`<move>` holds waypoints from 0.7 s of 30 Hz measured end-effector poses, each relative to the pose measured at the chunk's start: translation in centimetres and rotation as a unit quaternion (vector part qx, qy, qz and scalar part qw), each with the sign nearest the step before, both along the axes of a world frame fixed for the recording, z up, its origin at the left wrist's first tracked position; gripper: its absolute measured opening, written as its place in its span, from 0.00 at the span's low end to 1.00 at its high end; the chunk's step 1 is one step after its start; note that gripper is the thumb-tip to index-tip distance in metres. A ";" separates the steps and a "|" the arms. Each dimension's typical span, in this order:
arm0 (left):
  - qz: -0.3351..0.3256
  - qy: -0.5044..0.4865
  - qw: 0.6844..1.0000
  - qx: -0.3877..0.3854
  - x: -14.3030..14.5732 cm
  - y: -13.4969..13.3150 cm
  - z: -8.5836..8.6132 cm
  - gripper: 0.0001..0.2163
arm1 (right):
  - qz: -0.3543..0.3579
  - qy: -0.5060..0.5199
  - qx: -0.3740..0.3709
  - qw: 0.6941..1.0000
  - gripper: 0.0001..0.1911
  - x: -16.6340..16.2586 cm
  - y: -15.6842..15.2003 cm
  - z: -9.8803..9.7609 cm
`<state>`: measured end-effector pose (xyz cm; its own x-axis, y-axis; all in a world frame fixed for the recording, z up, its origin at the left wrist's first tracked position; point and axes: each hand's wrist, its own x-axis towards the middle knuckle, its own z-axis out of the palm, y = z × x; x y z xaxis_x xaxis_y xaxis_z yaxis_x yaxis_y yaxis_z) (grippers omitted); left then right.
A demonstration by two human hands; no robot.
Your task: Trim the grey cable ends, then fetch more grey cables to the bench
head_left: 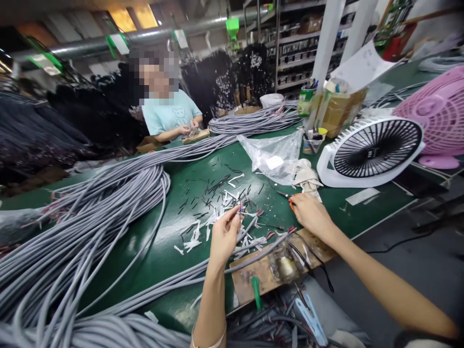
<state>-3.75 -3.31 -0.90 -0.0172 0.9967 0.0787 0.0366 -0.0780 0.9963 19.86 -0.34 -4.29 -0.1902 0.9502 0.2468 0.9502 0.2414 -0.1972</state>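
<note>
My left hand (224, 238) is closed in a pinch on a grey cable, whose thin coloured wires (241, 208) stick up past the fingertips. Wrapped around a pair of orange-handled scissors (291, 202), my right hand (312, 213) rests over the table, the dark tip pointing left. Between the hands lie more grey cable ends (290, 232) with bared red and black wires. White strips (194, 241) and short black offcuts (213, 186) are scattered beyond and beside my left hand. Below sits a wooden board (250, 280) with a green clip (255, 290).
Long bundles of grey cable (137, 193) cover the left side of the green table (174, 280). To the right stand a white fan (373, 150) and a pink fan (435, 111). A plastic bag (275, 154) lies mid-table. Across it sits a co-worker (170, 113).
</note>
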 end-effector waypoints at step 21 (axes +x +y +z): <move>0.012 -0.210 0.975 -0.074 -1.9 -0.3 1.3 0.18 | 0.290 0.150 0.240 0.914 0.11 -8.0 1.2 3.1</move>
<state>-5.64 -3.58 0.45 -0.0407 0.9956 -0.0845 -0.3771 0.0630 0.9240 11.83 0.88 -1.19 -0.4837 0.4796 0.7321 0.5551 0.8148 -0.1672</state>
